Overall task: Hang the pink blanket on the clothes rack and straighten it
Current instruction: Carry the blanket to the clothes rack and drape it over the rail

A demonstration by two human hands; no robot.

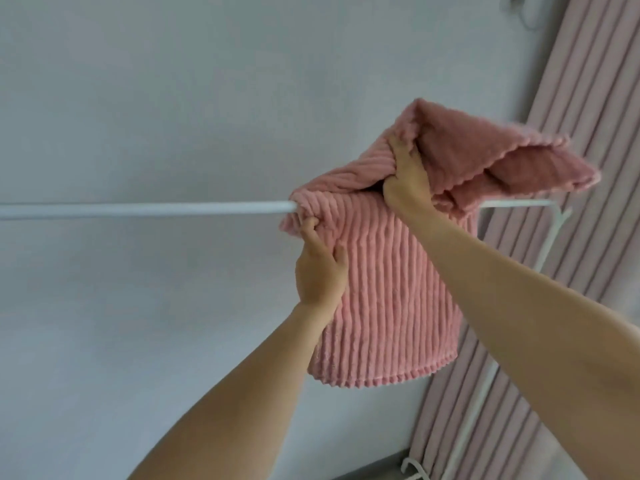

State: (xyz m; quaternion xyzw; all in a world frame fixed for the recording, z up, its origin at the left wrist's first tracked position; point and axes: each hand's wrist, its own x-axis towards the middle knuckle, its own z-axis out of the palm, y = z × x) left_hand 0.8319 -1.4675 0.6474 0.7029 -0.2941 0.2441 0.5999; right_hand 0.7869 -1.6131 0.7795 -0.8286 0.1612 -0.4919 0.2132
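We have the blanket partly over the rack, our left hand pinching its edge at the bar and our right hand clenched on a raised fold, so draping and straightening remain

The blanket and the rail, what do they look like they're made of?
The blanket looks like soft plush fleece, matte, with raised ribs running down it and a fuzzy edge. The rail looks like a smooth white tube, probably painted metal, though plastic can't be ruled out.
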